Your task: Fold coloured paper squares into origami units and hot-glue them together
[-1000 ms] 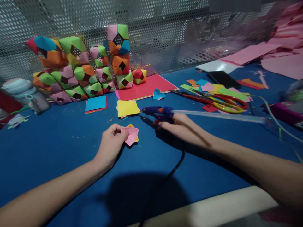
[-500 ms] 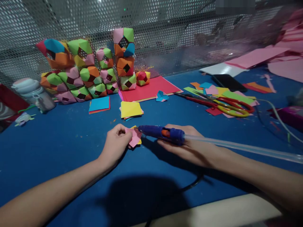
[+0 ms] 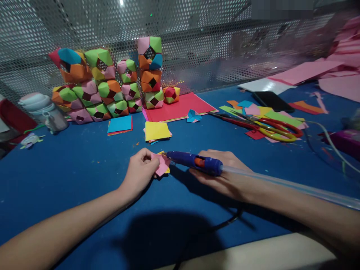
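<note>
Between the thumb and fingers of my left hand (image 3: 140, 170) is a small folded paper piece (image 3: 161, 165), pink in front with yellow showing behind it. My right hand (image 3: 222, 174) is wrapped round a blue glue gun (image 3: 194, 162), its nozzle touching or very close to the paper's upper right edge. A long clear glue stick (image 3: 270, 180) sticks out of the gun's back end. Just beyond the hands lie a stack of yellow-topped paper squares (image 3: 157, 131), a blue-topped stack (image 3: 120, 125) and a folded blue paper piece (image 3: 194, 116).
Folded paper blocks (image 3: 107, 93) stand stacked against the perforated metal screen (image 3: 202, 45). Scissors (image 3: 270, 129) rest on paper scraps at the right, near a phone (image 3: 272, 101). A grey bottle (image 3: 45, 112) stands at the left. Red sheets (image 3: 185, 107) lie at the back.
The view has shifted slightly, so everything sits a little further right or lower. Both hands keep their hold, with the nozzle still at the paper's edge.
</note>
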Motion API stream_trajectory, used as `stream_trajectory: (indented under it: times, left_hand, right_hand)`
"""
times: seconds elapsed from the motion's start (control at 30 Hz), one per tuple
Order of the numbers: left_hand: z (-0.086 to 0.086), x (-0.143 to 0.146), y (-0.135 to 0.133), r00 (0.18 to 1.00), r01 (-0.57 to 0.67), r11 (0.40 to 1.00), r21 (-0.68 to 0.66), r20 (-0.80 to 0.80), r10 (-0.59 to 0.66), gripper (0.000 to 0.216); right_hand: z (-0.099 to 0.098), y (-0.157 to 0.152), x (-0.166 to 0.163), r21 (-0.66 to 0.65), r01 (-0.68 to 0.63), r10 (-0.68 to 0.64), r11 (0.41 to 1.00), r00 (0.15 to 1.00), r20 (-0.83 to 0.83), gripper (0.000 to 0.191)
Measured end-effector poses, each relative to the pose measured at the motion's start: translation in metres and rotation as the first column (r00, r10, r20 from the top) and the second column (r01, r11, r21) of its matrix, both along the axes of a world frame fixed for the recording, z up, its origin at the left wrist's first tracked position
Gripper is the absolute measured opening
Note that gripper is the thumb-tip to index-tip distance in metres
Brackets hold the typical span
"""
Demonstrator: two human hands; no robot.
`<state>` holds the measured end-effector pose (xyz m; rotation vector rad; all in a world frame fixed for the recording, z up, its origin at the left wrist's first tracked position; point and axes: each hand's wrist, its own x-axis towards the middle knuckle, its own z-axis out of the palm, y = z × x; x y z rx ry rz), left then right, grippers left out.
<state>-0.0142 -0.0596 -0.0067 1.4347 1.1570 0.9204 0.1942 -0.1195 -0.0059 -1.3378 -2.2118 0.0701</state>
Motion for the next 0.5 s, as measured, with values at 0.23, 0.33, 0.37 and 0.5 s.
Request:
stream_trajectory:
  times: [0.23, 0.33, 0.37, 0.5]
  left_hand:
    - [-0.0017, -0.0001, 0.0005, 1.000, 0.000, 1.000, 0.015, -0.025, 0.000, 0.011]
    - [-0.0034, -0.0009, 0.0003, 0.999, 0.013, 1.000, 0.025, -0.030, -0.012, 0.011]
    - [-0.0037, -0.0011, 0.0001, 0.999, 0.015, 1.000, 0.027, -0.031, -0.014, 0.011]
    - [-0.0033, -0.0009, -0.0005, 1.000, 0.001, 1.000, 0.018, -0.017, 0.000, 0.009]
  right_hand:
    - [0.0055, 0.0002, -0.0010, 0.012, -0.013, 0.012, 1.000, 0.997, 0.080, 0.022]
    - [0.0056, 0.0008, -0.0010, 0.041, -0.027, 0.024, 0.999, 0.997, 0.077, 0.025]
    - [0.0053, 0.0011, -0.0008, 0.049, -0.029, 0.025, 0.998, 0.997, 0.079, 0.025]
    - [0.0050, 0.0015, 0.0000, 0.038, -0.002, -0.002, 0.999, 0.997, 0.082, 0.023]
